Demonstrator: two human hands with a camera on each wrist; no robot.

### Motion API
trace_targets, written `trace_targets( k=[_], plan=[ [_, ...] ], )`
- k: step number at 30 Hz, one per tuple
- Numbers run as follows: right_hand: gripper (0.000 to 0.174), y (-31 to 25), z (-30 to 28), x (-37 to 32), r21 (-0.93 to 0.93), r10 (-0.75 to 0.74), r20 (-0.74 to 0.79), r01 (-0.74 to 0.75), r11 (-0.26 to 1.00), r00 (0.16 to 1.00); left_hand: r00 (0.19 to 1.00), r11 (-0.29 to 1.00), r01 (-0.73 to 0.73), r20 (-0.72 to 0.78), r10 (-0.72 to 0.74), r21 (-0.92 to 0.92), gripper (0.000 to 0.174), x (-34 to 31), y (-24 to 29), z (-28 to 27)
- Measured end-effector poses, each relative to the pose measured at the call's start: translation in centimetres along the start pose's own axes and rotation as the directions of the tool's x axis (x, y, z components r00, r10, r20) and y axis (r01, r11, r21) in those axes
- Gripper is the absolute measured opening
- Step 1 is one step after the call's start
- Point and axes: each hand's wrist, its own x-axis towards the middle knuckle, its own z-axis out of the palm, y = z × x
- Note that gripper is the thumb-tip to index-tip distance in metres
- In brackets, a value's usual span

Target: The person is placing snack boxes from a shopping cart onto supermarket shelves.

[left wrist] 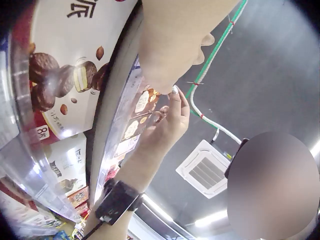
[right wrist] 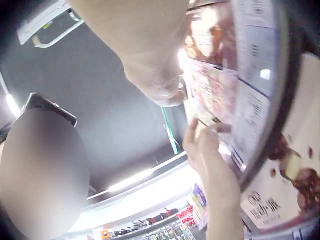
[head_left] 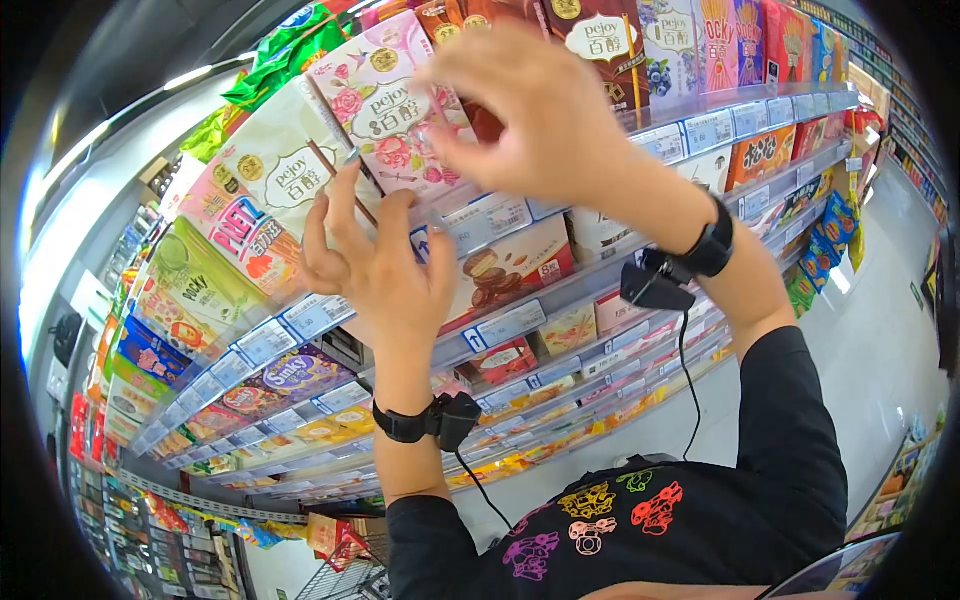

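Observation:
A pink floral pejoy box stands on the upper shelf, leaning back among other snack boxes. My left hand is at its lower left corner, fingers spread and bent, fingertips right at the edge beside the cream pejoy box. Over the pink box's upper right side is my right hand, its fingers curved and the thumb apart, with nothing seen between them. That hand covers part of the box's right edge and of the brown boxes behind. In the right wrist view, the left fingers overlap the shelf front below the pink box.
Pretz and green Pocky boxes stand to the left, a dark brown pejoy box to the right. A price-tag rail runs along the shelf front. Below it sits a chocolate-snack box. A shopping cart stands at the bottom.

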Motion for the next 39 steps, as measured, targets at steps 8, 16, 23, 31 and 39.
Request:
trace_targets(
  k=[8, 16, 23, 31, 39],
  plan=[
    [0.057, 1.0, -2.0, 7.6, -0.115, -0.067, 0.498, 0.143, 0.983, 0.864, 1.000, 0.999, -0.027, -0.003, 0.027, -0.031, 0.026, -0.2, -0.3, 0.1],
    [0.048, -1.4, -1.8, 7.2, -0.205, -0.051, 0.658, 0.244, 0.948, 0.751, 0.999, 0.998, -0.042, 0.001, 0.042, -0.042, 0.027, 0.0, -0.3, -0.1],
    [0.036, -0.1, 0.8, 6.1, -0.165, -0.117, 0.479, 0.220, 0.961, 0.870, 0.999, 0.999, -0.009, 0.041, 0.011, -0.051, 0.028, -0.2, -0.1, -0.1],
    [0.049, 0.2, 1.6, 5.0, -0.269, -0.211, 0.317, 0.301, 0.915, 0.925, 0.999, 1.000, -0.005, 0.047, 0.005, 0.003, 0.031, -0.2, 0.0, 0.0],
    [0.063, -0.1, 0.4, 4.2, -0.122, -0.154, 0.269, 0.192, 0.974, 0.951, 1.000, 0.999, -0.029, 0.005, 0.029, 0.016, 0.034, -0.1, -0.2, 0.0]
  ],
)
